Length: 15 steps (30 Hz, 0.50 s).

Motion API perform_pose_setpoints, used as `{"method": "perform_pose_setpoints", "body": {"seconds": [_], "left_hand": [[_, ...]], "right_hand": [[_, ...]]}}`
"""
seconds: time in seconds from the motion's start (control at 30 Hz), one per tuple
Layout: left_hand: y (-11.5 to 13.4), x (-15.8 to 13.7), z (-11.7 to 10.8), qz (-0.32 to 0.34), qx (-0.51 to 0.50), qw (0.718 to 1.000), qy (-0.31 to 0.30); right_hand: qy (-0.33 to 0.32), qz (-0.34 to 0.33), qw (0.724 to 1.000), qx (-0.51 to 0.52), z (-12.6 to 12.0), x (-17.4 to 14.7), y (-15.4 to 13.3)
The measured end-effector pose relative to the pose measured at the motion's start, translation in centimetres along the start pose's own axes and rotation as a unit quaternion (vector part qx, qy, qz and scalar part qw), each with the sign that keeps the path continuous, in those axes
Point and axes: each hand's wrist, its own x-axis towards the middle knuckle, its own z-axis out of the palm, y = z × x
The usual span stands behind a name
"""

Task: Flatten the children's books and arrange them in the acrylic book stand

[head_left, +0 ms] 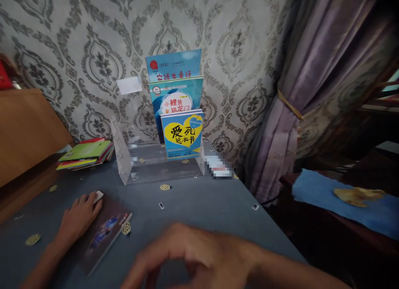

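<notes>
My left hand (pixel 79 212) rests palm down at the far left corner of a dark book (pixel 107 231) whose cover shows figures in blue. Its thumb and fingers close over that corner, where a small white patch (pixel 99 196) shows between index finger and thumb. The book lies slantwise on the blue-grey tabletop (pixel 202 202). My right hand (pixel 199 255), smeared by motion, hovers at the bottom edge to the right of the book. Its fingers are bent and apart, with nothing visible in them; the fingertips are partly cut off.
A clear plastic book rack (pixel 123 156) stands by the wall, holding several upright blue books (pixel 182 133) at its right side. Stacked booklets (pixel 87 152) lie behind left, near a wooden box (pixel 28 131). A tied purple curtain (pixel 280 127) and blue cloth (pixel 321 197) are at right.
</notes>
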Motion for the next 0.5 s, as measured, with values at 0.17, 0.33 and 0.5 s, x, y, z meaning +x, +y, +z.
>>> {"method": "perform_pose_setpoints", "body": {"seconds": [0.17,0.33,0.5], "left_hand": [[1.5,-1.7,-0.2,0.04,0.01,0.999,0.032],[4.0,-3.2,-1.6,0.051,0.041,0.998,0.022],[7.3,-4.2,-3.0,0.089,0.078,0.993,-0.008]], "right_hand": [[0.145,0.128,0.978,-0.072,1.1,-0.3,4.9],[0.273,0.123,0.931,-0.208,2.7,-1.0,9.0],[0.253,0.012,0.904,-0.345,3.3,-1.7,9.2]]}}
